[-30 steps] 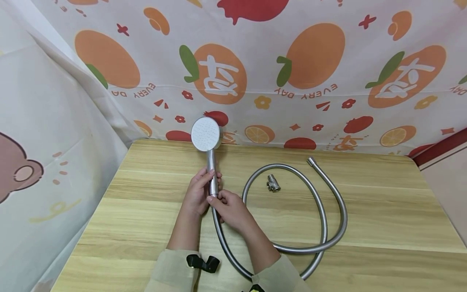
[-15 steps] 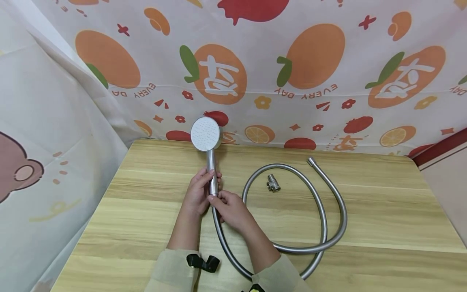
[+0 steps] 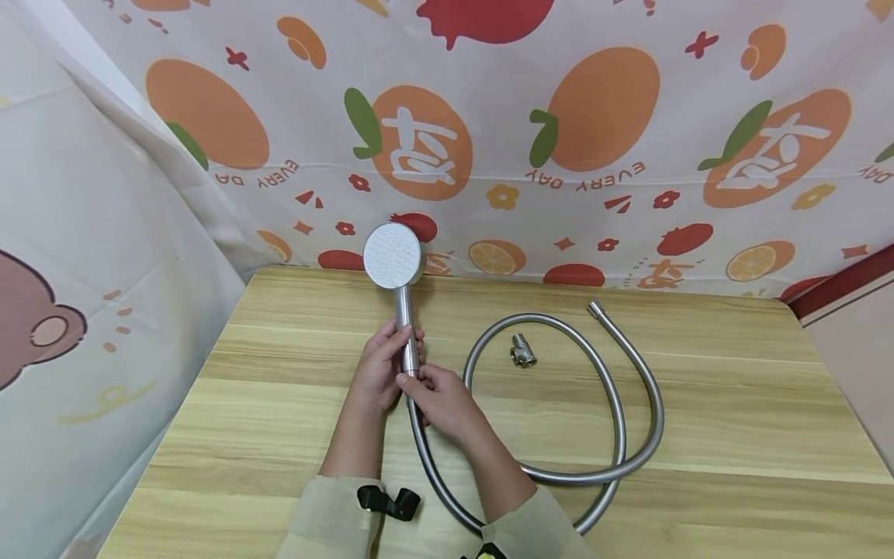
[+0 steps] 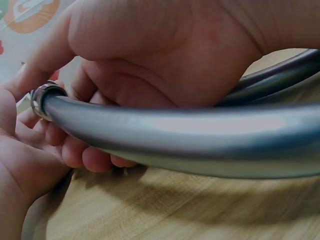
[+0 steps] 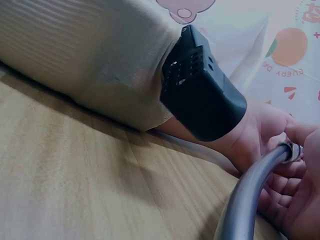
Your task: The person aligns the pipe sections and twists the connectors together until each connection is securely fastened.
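Note:
In the head view, a silver handheld shower head (image 3: pixel 393 256) with a round white spray face stands raised in front of me, face toward the camera. My left hand (image 3: pixel 373 376) grips the lower part of its handle (image 3: pixel 406 310), thumb across the front. Just below, my right hand (image 3: pixel 447 404) pinches the joint where the grey metal shower hose (image 3: pixel 434 473) meets the handle. A metal ring at the hose end (image 4: pixel 47 97) shows between both hands in the left wrist view. Curled fingers partly hide this joint.
A small silver valve fitting (image 3: pixel 522 352) lies on the wooden table (image 3: pixel 733 404) inside the hose loop. The free hose end (image 3: pixel 596 308) points toward the back edge. A fruit-print curtain (image 3: pixel 503 140) hangs behind; a pale cloth (image 3: pixel 119 310) hangs at the left.
The shower head has tilted very slightly to the left. Both hands keep their hold in the same place; the hose loop and valve fitting have not moved.

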A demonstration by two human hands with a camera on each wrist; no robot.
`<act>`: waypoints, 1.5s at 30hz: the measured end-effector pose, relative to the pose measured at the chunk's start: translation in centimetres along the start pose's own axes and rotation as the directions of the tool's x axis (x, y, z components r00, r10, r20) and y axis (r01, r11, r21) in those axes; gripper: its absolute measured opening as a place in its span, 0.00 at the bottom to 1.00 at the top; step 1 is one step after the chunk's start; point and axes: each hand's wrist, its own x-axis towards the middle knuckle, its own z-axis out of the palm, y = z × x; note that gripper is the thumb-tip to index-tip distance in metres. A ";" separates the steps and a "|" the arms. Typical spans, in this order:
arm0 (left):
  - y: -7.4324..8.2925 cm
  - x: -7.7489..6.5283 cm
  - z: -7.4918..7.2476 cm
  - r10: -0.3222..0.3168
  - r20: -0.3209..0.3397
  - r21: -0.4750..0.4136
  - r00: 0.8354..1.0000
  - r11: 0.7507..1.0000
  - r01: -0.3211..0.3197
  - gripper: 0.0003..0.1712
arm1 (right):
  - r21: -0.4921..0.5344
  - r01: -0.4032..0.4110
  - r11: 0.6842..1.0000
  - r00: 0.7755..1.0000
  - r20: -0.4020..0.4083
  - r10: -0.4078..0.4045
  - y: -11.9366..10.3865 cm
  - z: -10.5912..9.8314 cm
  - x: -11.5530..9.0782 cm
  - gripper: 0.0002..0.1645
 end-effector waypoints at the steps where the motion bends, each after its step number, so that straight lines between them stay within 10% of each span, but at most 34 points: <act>1: 0.0 0.0 0.0 0.002 0.000 0.011 1.000 1.000 -0.002 0.10 | -0.013 0.004 1.000 1.000 -0.017 -0.005 0.1 0.0 0.1 0.24; 45: 0.1 0.2 -0.2 0.011 0.043 -0.018 0.999 1.000 -0.010 0.09 | 0.025 -0.019 1.000 1.000 0.001 0.019 0.0 -0.1 0.2 0.21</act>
